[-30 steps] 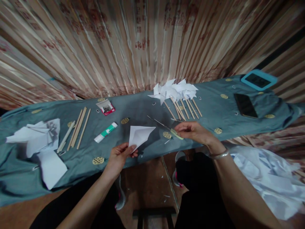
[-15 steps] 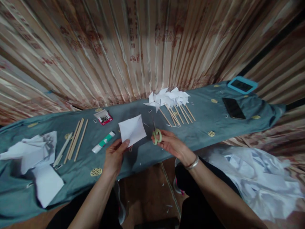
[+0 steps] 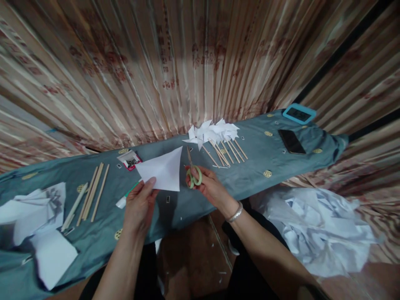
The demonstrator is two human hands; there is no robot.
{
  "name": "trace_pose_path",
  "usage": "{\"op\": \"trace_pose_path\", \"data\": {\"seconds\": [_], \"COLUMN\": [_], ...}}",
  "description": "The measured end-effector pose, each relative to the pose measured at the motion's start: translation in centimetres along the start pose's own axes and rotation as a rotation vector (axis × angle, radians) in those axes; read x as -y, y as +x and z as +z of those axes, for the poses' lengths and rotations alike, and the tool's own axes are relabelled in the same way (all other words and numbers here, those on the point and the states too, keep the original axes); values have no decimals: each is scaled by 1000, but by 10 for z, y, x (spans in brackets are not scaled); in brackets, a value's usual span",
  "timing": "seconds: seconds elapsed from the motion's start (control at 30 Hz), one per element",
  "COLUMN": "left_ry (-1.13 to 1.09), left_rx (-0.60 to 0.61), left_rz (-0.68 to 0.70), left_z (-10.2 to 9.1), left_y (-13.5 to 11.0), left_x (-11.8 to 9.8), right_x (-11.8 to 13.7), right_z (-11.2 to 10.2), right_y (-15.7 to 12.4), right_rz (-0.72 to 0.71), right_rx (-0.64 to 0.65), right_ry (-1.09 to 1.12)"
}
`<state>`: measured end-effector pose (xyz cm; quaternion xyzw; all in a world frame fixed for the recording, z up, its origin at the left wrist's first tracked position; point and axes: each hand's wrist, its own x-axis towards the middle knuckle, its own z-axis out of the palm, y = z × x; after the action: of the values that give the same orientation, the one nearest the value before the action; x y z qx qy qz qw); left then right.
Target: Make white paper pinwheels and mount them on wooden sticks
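Between thumb and fingers my left hand [image 3: 142,204] pinches a creased white sheet of paper [image 3: 164,171], held up above the cloth. Its pointed corner reaches up and to the right. My right hand [image 3: 211,185] has its fingers through the pale green handles of a pair of scissors [image 3: 194,177], blades pointing up, just right of the paper and apart from it. Partly covered by my left hand and the paper is a glue stick [image 3: 121,202]. Behind the paper stands an open red-and-white box [image 3: 129,160] of small metal pins. White paper pinwheels [image 3: 212,133] on wooden sticks lie beyond the scissors.
Loose wooden sticks [image 3: 90,193] and stacked white paper [image 3: 53,254] lie on the left of the green cloth [image 3: 193,208]. A black phone [image 3: 291,141] and a blue-framed device [image 3: 299,113] rest at the right. A plastic bag of paper scraps [image 3: 318,233] sits below the edge.
The paper has turned and tilted in my left hand, its corner now pointing up to the right. The scissors have come nearer to it. The whole view has shifted slightly.
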<state>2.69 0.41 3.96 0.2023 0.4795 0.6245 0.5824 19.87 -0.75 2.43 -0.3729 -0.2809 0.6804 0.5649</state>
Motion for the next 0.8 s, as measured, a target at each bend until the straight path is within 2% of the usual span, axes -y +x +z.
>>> {"op": "trace_pose_path", "data": {"seconds": [0.3, 0.53, 0.8], "left_ry": [-56, 36, 200], "left_rx": [-17, -15, -17], "left_rz": [3, 73, 215], "left_z": [-5, -16, -31], "left_y": [8, 14, 20], "left_x": [-4, -6, -6], "right_x": [-10, -22, -13], "right_z": [-6, -10, -16], "right_y": [-18, -35, -52], "right_rz": [116, 105, 87], "right_rx": [8, 106, 294], "right_ry": [-168, -291, -605]}}
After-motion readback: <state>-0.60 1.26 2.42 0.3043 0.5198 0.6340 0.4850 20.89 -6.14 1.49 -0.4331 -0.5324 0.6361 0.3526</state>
